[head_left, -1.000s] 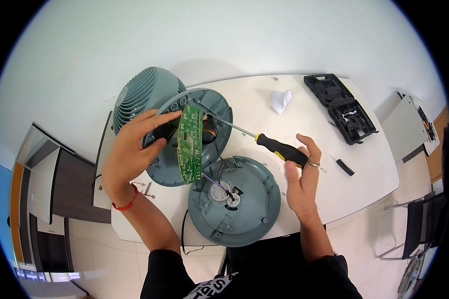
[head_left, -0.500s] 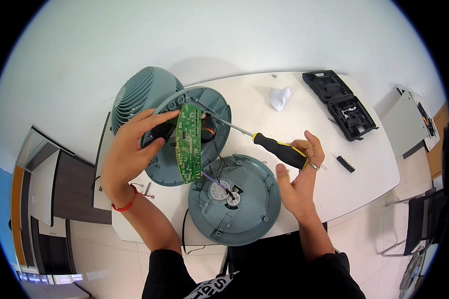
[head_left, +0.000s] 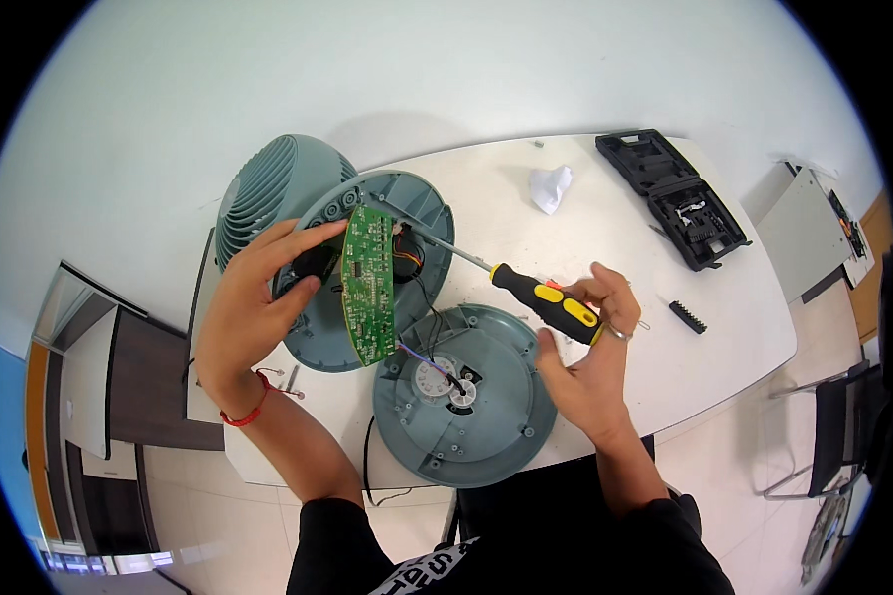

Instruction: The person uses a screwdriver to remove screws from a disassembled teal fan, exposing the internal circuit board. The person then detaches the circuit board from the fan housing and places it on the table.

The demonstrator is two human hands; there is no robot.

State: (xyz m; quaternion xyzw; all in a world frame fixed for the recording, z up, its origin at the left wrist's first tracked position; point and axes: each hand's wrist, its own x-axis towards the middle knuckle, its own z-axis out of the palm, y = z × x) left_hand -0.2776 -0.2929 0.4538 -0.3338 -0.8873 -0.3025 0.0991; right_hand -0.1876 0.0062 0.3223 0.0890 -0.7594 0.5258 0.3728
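My left hand [head_left: 255, 302] curls at the left edge of a green circuit board [head_left: 369, 297], index fingertip against its upper edge. The thumb lies by a black part [head_left: 318, 263] behind the board; some fingers are hidden. In my right hand [head_left: 593, 372] is the handle end of a black-and-yellow screwdriver [head_left: 546, 303], held loosely with the thumb lifted off. Its shaft slants up-left, with the tip by the board's upper right corner. Beneath the board is a grey-green round fan housing [head_left: 419, 198]. Thin wires link it to a round grey-green base [head_left: 496, 421] nearer me.
A slatted fan head [head_left: 283, 188] stands behind the housing at left. On the white table [head_left: 486, 218] lie a crumpled white paper [head_left: 550, 188], an open black tool case [head_left: 680, 198] and a black bit strip [head_left: 688, 316]. Small screws [head_left: 293, 377] lie near my left wrist.
The screwdriver handle has turned about its length, so its yellow patches now face up. My right fingers have shifted round it. My left hand and the board stay nearly the same.
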